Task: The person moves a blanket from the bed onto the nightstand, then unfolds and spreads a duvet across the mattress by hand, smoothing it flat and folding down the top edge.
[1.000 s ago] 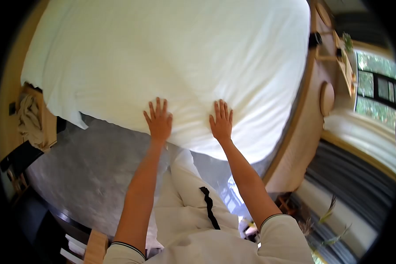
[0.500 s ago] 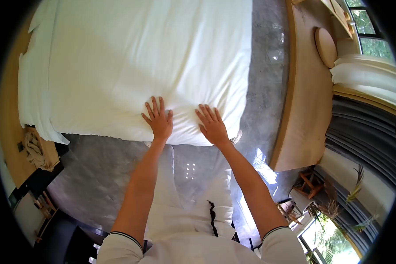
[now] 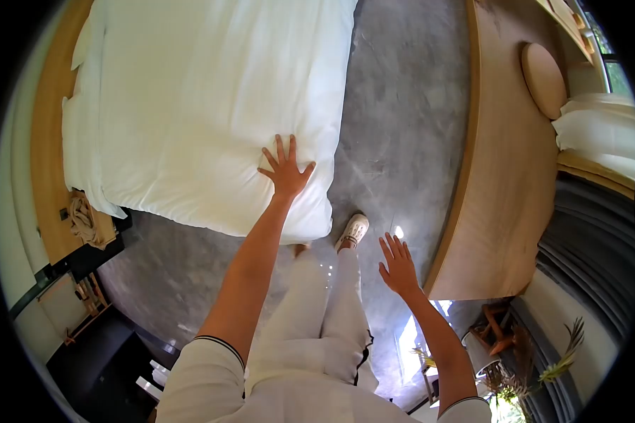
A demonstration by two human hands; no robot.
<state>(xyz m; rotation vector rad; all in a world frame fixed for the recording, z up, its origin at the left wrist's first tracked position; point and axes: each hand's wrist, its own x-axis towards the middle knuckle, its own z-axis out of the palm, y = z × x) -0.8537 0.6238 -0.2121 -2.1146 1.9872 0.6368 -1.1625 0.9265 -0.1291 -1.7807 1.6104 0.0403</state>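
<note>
A white bed cover (image 3: 197,120) is spread over the bed, with soft creases near its corner. My left hand (image 3: 286,171) lies on the cover close to that corner, palm down and fingers spread, holding nothing. Off the bed, my right hand (image 3: 399,266) hangs in the air above the grey floor, its fingers stretched out and nothing in it. The cover hangs over the bed's near and right edges.
Grey polished floor (image 3: 402,134) runs between the bed and a long wooden bench (image 3: 490,197). A round wooden disc (image 3: 543,79) rests there. My shoe (image 3: 354,229) stands beside the bed corner. A bedside shelf with cloth (image 3: 85,218) is at left.
My right hand has lifted off the cover and moved right, over the floor. My left hand has shifted toward the bed's corner. The view has moved right, and my shoe now shows.
</note>
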